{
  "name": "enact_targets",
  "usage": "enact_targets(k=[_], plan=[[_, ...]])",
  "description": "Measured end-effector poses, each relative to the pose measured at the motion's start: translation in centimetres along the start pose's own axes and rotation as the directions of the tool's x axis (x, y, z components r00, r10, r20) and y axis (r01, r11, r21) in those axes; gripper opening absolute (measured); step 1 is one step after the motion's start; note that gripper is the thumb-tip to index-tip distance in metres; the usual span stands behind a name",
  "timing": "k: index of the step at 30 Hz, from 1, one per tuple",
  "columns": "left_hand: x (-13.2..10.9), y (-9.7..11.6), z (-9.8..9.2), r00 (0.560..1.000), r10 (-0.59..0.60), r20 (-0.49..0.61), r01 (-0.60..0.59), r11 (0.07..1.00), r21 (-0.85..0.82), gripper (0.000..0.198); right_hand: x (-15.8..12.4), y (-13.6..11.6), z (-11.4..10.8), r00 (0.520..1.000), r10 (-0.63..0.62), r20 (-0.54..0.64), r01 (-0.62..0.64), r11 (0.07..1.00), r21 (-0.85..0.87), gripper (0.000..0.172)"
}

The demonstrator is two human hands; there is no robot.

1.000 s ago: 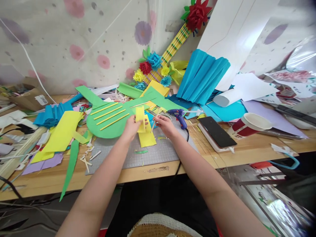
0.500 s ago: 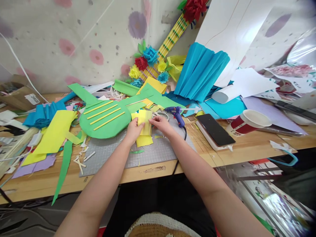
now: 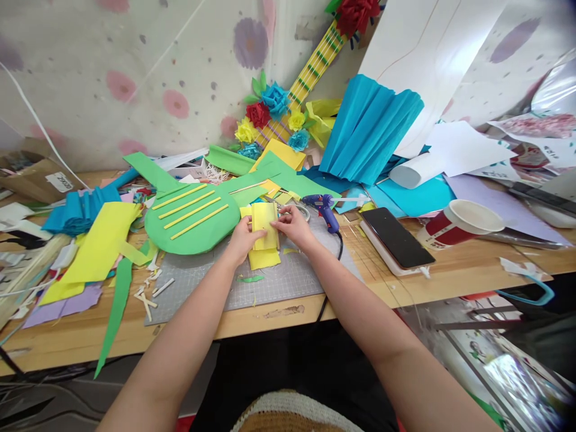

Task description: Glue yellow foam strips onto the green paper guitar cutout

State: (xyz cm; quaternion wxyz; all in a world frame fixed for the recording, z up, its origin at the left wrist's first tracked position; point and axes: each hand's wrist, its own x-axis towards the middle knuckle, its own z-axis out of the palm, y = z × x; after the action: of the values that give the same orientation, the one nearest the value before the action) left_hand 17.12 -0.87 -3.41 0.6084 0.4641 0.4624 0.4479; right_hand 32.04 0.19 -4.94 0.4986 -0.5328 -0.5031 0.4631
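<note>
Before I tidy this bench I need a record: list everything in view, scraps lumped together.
Yellow paper: several, yellow, centre and left
Cutting mat: one, grey, front centre
Green cutout: one, green with yellow strips, left
Green strip: one, green, over front edge
Box: one, brown, back left
Flowered guitar shape: one, multicoloured, against wall
Pleated paper: two, blue, back right and left
Tall sheet: one, white, back right
Glue gun: one, blue, right of centre
Phone: one, black, right of glue gun
Cup: one, red and white, right of phone
Table: one, wood-coloured, beneath
Scraps and other papers: uncounted, mixed, scattered
Left hand: one, bare, on yellow paper
Right hand: one, bare, at that paper's edge
</note>
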Motion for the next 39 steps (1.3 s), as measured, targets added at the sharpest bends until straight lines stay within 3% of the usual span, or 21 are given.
enact_targets(k=[5,13,21,27,31,39], plan=[[-0.2,-0.1,-0.1,0.997,0.027,0.068,-0.029,0.999,0.026,0.056,-0.1,-0.4,0.1,0.997,-0.016,0.070,0.014,1.000,0.023,0.042],[0.1,-0.3,0.6,0.984,0.102,-0.149,-0.088,0.991,0.100,0.069,-0.4,-0.7,0.4,0.996,-0.057,0.063,0.050,0.993,0.104,0.051],[0.2,-0.4,0.8,0.973,0.039,-0.226,-0.018,0.995,0.097,0.070,-0.5,-0.6,0.5,0.992,-0.066,0.106,0.049,0.987,0.153,0.058],[-0.1,-0.4,1.0,0.986,0.025,-0.163,-0.014,0.998,0.069,0.068,-0.5,-0.6,0.5,0.993,-0.066,0.096,0.049,0.984,0.170,0.057],[-0.2,-0.4,1.3,0.975,0.077,-0.209,-0.042,0.984,0.171,0.070,-0.5,-0.6,0.7,0.993,-0.055,0.104,0.036,0.984,0.175,0.056],[-0.2,-0.4,1.3,0.967,0.103,-0.233,-0.057,0.979,0.196,0.068,-0.5,-0.7,0.6,0.993,-0.054,0.101,0.038,0.987,0.153,0.057]])
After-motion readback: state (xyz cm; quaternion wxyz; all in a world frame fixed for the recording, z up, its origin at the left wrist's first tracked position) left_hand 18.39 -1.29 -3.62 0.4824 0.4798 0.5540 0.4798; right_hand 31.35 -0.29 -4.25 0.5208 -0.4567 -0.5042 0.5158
